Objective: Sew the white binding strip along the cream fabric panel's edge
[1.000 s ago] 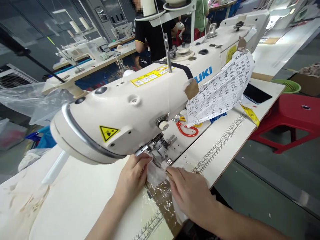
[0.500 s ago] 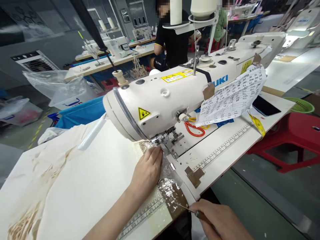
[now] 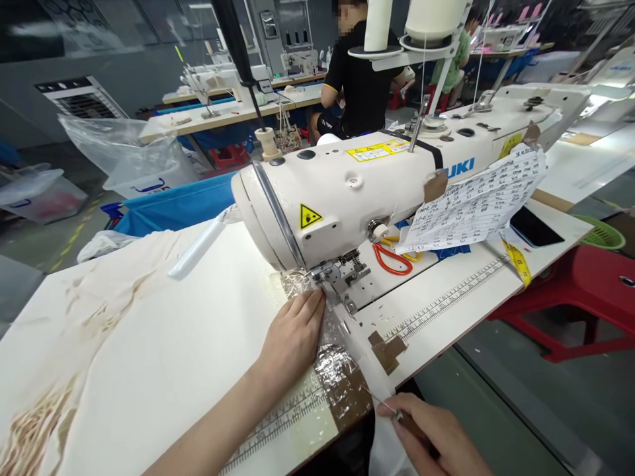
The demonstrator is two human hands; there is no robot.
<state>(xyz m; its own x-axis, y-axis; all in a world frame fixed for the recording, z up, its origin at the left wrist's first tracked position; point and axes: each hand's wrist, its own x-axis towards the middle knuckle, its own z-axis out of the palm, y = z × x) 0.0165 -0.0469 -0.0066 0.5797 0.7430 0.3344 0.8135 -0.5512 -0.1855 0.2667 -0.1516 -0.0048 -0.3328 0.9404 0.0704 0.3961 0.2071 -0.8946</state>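
Observation:
My left hand (image 3: pixel 292 330) lies by the needle area of a white sewing machine (image 3: pixel 327 198), its fingers together and pressing on a pale strip of fabric (image 3: pixel 360 340). Clear plastic film (image 3: pixel 337 363) covers brown tape beside that hand. At the table's front edge my right hand (image 3: pixel 426 426) is closed round the handle of a thin pointed metal tool (image 3: pixel 381 400). The fabric strip runs down from the machine past this tool and hangs over the edge.
Red-handled scissors (image 3: pixel 393 260), a handwritten sheet (image 3: pixel 471 201) and a phone (image 3: pixel 536 226) are right of the needle area. Cream fabric (image 3: pixel 94 291) lies at left. A red stool (image 3: pixel 585 291) stands at right. A person in black (image 3: pixel 362 79) sits behind.
The view has shifted, so the machine appears further right. The right hand and tool tip sit slightly further right, and more of the pale strip shows beside them. The left hand stays by the needle area.

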